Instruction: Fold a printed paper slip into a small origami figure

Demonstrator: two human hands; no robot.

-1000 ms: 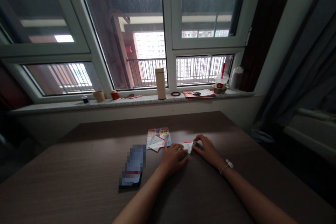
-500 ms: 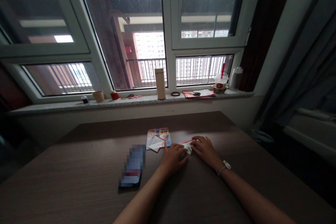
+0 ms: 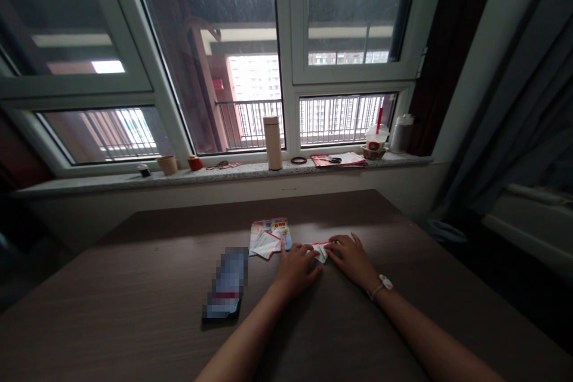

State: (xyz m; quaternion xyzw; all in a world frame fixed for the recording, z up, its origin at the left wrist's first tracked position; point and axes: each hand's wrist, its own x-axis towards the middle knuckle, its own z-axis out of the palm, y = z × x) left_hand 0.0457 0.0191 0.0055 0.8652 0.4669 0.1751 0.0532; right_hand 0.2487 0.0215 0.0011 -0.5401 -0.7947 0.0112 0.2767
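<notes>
A small piece of white paper [image 3: 320, 252] with a red edge lies on the table between my hands, and its surface looks creased. My left hand [image 3: 296, 268] covers its left end, fingers curled with the tips on the paper. From the other side, my right hand [image 3: 351, 256] grips the right end with thumb and fingertips. Just left of my left hand, a folded white paper [image 3: 267, 245] rests on a colourful printed leaflet [image 3: 257, 229]. Farther left is a dark phone-like slab [image 3: 226, 283], its surface blurred by pixels.
Behind the brown table [image 3: 134, 286] runs a stone windowsill [image 3: 215, 175]. On it stand a beige flask [image 3: 273, 143], a paper cup [image 3: 168, 165], a red spool-like item [image 3: 195, 162], scissors [image 3: 335, 160] on red-and-white papers, and a drink cup [image 3: 376, 137] with a red straw.
My right hand has come slightly down and nearer the left, so less of the paper shows between them. The other things lie as before.
</notes>
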